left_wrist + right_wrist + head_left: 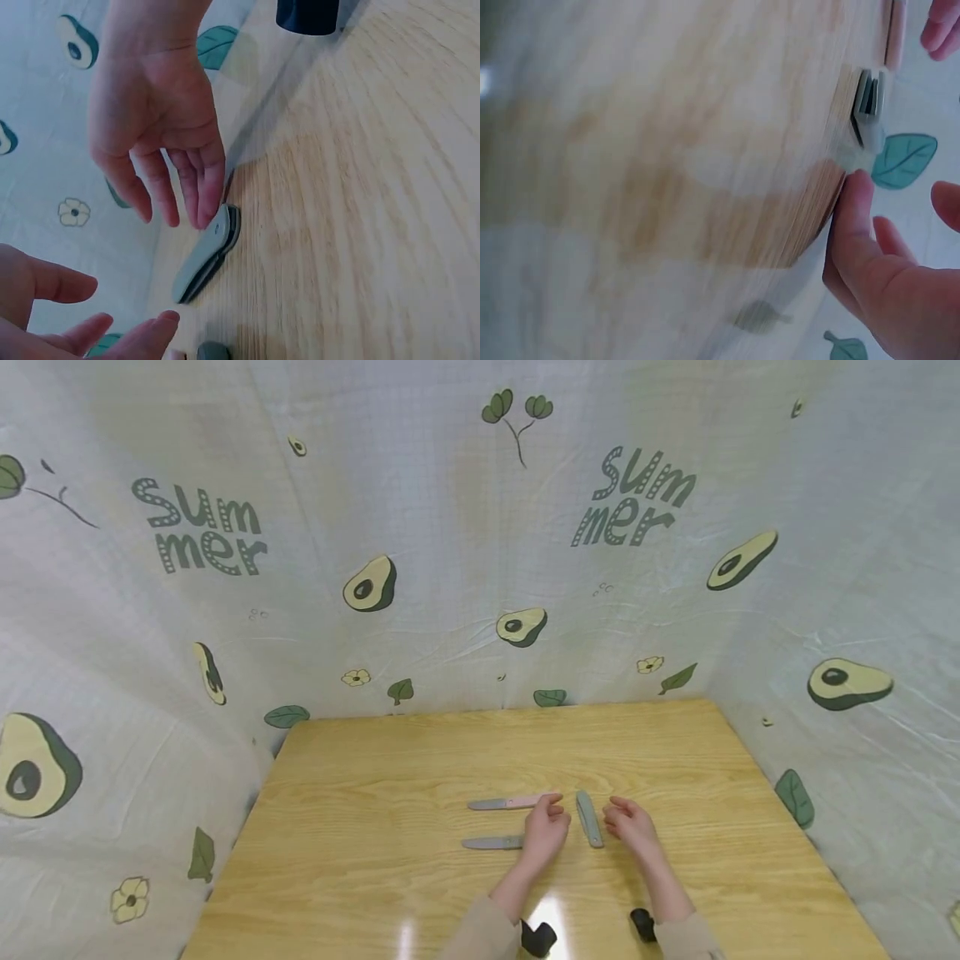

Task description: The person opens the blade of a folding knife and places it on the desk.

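Observation:
A green folding knife (589, 818), folded, lies on the table between the two hands. To its left, my left hand (546, 831) has its fingers loosely bent with nothing in them. My right hand (632, 822) hovers just right of the same knife; in the left wrist view its relaxed fingertips (206, 214) come close to the knife's end. A pink-handled folding knife (517, 802) lies unfolded, blade pointing left, its handle end by the left fingers. Below it another unfolded knife (491, 842) points its grey blade left; the left hand covers its handle in the head view.
The wooden table (360, 893) is bordered at the back and sides by a pale cloth (442, 527) printed with avocados and leaves. A black wrist device (538, 939) sits at the left sleeve, another (642, 925) at the right wrist.

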Available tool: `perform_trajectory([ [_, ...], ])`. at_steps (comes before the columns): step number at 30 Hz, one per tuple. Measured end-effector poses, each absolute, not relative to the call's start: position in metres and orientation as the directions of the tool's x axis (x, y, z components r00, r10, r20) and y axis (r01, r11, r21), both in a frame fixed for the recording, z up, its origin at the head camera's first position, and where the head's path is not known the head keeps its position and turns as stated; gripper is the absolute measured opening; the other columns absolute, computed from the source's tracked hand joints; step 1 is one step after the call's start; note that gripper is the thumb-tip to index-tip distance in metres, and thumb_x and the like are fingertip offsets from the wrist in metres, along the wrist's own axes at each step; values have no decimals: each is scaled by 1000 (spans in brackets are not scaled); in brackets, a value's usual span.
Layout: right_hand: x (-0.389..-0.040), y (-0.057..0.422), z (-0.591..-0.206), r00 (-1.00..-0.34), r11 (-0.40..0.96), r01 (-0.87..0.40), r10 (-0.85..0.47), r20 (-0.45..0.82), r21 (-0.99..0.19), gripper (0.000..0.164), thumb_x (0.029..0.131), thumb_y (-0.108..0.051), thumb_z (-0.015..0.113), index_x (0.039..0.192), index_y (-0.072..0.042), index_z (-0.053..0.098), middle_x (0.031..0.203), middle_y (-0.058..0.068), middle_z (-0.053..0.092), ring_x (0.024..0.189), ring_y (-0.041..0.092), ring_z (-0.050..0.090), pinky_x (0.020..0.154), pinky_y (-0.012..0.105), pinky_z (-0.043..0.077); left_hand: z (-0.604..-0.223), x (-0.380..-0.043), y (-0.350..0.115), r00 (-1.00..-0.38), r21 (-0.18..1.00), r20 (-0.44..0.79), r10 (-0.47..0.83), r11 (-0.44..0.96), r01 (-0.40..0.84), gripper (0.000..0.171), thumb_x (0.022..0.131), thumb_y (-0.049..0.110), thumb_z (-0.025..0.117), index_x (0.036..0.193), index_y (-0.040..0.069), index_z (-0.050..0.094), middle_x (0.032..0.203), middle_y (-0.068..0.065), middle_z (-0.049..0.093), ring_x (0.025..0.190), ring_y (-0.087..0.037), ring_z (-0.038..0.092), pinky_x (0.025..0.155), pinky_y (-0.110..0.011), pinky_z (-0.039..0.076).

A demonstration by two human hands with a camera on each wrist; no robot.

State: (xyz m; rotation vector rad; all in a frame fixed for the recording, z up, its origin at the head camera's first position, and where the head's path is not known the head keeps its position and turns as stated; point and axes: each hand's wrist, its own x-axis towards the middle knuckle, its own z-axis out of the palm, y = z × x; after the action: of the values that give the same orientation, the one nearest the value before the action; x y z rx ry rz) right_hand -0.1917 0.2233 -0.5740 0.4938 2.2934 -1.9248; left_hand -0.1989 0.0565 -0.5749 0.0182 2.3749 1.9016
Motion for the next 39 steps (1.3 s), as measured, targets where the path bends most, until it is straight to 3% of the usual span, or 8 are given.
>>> perform_trajectory([
  [6, -193, 224, -573, -941, 113, 316, 162, -296, -942, 47, 102, -7, 43, 139, 20, 32, 131, 42, 44, 106, 34, 62, 84, 25, 58, -574, -213, 80, -989, 949, -143, 40, 290, -125, 37, 78, -2, 62, 114, -6, 62, 79, -5, 62, 64, -9, 53, 54, -18, 46],
  [17, -196, 219, -569, -946, 137, 318, 118, -303, -938, 48, 103, -9, 41, 141, 19, 31, 128, 42, 48, 108, 38, 62, 94, 42, 56, -577, -222, 94, -990, 941, -141, -3, 309, -135, 38, 73, -3, 62, 111, -5, 64, 68, 2, 54, 59, -8, 47, 51, -17, 40],
  [26, -197, 216, -573, -944, 77, 310, 145, -297, -947, 46, 100, -4, 42, 139, 20, 32, 118, 39, 56, 91, 23, 67, 82, 31, 59, -584, -223, 97, -991, 974, -117, -61, 188, -126, 37, 70, -13, 57, 106, -8, 63, 63, -1, 58, 53, -7, 48, 44, -15, 40],
  [33, -197, 214, -570, -955, 109, 275, 144, -259, -955, 48, 96, -2, 54, 138, 17, 37, 116, 34, 59, 88, 16, 65, 73, 22, 57, -583, -224, 92, -981, 981, -192, 43, -12, -192, 33, 77, -17, 63, 108, -8, 63, 76, -7, 62, 62, -14, 61, 55, -31, 61],
  [39, -193, 208, -555, -966, 125, 245, 116, -231, -962, 44, 95, 0, 55, 136, 11, 45, 100, 19, 64, 81, 15, 63, 70, 24, 56, -576, -225, 73, -966, 977, -187, 179, -70, -202, 35, 81, -14, 63, 115, -5, 66, 79, -7, 63, 65, -15, 65, 70, -42, 63],
])
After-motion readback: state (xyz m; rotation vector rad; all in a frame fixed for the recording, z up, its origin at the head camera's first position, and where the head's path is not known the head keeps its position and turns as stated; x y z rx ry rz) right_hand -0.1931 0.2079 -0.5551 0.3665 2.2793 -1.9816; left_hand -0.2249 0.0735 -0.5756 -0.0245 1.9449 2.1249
